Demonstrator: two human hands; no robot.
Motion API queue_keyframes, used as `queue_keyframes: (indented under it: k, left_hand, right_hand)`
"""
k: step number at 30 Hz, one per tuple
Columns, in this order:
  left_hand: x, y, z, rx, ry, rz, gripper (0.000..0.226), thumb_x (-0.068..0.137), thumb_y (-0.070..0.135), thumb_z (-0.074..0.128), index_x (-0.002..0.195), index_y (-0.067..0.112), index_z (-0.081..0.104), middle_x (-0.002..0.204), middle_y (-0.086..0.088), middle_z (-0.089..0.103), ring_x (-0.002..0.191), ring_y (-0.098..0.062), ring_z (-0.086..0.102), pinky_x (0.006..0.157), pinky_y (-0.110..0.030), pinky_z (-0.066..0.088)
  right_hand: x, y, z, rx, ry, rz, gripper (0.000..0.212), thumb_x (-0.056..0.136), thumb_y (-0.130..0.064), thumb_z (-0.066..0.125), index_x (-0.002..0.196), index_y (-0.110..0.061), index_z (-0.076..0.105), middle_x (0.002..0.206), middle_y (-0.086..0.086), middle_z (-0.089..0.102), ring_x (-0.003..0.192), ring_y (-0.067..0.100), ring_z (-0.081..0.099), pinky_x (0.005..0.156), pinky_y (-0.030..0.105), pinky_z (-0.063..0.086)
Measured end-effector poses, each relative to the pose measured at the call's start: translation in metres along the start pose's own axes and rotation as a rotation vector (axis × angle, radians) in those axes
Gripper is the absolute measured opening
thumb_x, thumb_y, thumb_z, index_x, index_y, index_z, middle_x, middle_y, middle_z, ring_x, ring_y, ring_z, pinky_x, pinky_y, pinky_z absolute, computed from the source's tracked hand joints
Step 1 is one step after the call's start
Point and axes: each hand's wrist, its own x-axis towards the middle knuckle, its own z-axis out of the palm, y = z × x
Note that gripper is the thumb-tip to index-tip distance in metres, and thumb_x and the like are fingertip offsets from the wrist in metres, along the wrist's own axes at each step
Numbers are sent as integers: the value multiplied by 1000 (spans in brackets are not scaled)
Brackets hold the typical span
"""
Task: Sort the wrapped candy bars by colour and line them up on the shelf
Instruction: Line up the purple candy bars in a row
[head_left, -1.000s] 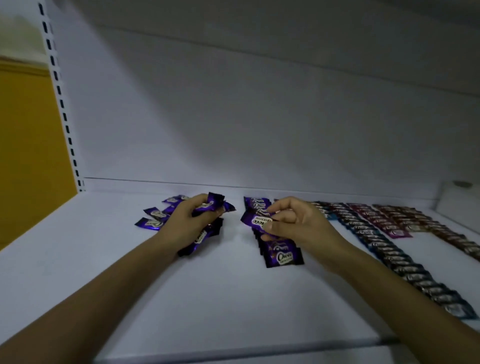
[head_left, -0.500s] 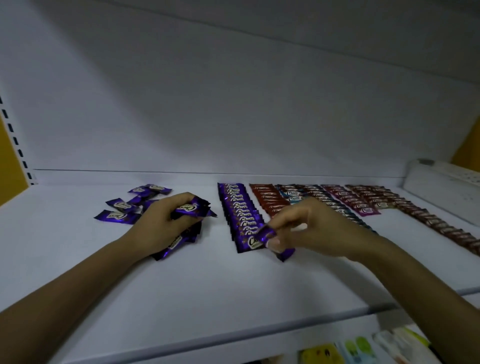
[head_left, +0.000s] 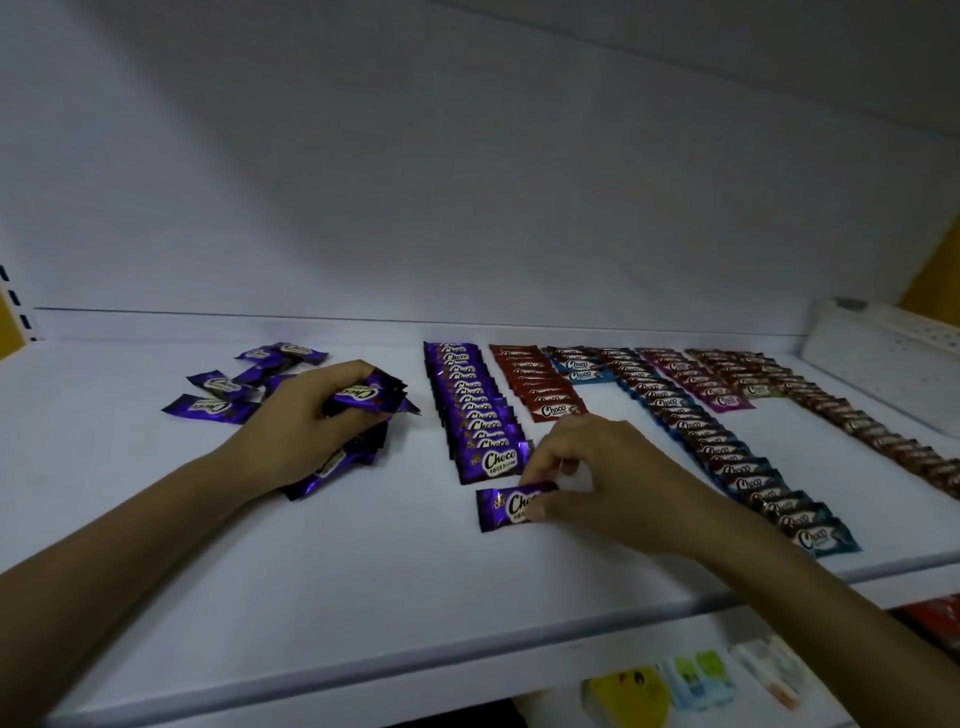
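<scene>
Purple bar (head_left: 506, 509) flat on shelf (head_left: 311, 571), at 6 o'clock of purple row (head_left: 472, 410); right hand (head_left: 597, 478) fingertips pinch its right end. Left hand (head_left: 306, 421), at 9 o'clock of row, curled round purple bundle (head_left: 363, 395)

purple bar (head_left: 503, 509) half hidden, lower packets (head_left: 696, 678) blurred

We look into a dimly lit shelving unit: a white shelf (head_left: 363, 597) before a plain white back panel (head_left: 467, 182), a slotted upright (head_left: 14, 306) at far left, yellow wall (head_left: 937, 270) at right, coloured packets (head_left: 696, 680) on the level below.
</scene>
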Motion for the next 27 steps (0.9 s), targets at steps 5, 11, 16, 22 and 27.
queue_keyframes:
  k: [5, 11, 16, 22, 27]
  left_hand:
    - [0, 1, 0, -6, 1, 1, 21, 90, 5, 61, 89, 26, 65, 84, 15, 66, 80, -7, 61, 69, -15, 43]
    - [0, 0, 0, -13, 7, -5, 22, 89, 5, 62, 91, 27, 65, 84, 17, 66, 79, -7, 61, 69, -15, 44]
    - [1, 2, 1, -58, 15, -12, 28, 90, 6, 62, 87, 34, 64, 82, 15, 67, 74, -8, 63, 69, -18, 46]
    - [2, 10, 4, -141, 24, -4, 25, 90, 10, 62, 89, 34, 66, 86, 16, 69, 82, -2, 64, 70, -11, 46]
    - [4, 17, 8, -296, 27, -36, 10, 89, 13, 62, 93, 18, 69, 86, 12, 70, 81, 2, 65, 69, -7, 46]
  right_hand:
    - [11, 1, 11, -72, 149, -25, 28, 78, -47, 71, 102, -32, 68, 92, -21, 48, 87, -7, 39, 79, 2, 18]
    - [16, 4, 15, -40, 175, -50, 18, 77, -45, 72, 92, -34, 69, 84, -25, 47, 83, -16, 39, 82, 1, 16]
    - [17, 4, 15, -100, 175, -57, 29, 79, -49, 69, 104, -35, 66, 87, -27, 42, 86, -8, 36, 77, 16, 19]
    - [17, 4, 12, -75, 151, -60, 28, 79, -48, 69, 102, -33, 64, 96, -24, 44, 89, -9, 36, 84, -3, 11]
    - [19, 0, 11, -71, 175, -57, 24, 82, -42, 68, 103, -31, 65, 97, -20, 52, 89, -6, 41, 83, 9, 26]
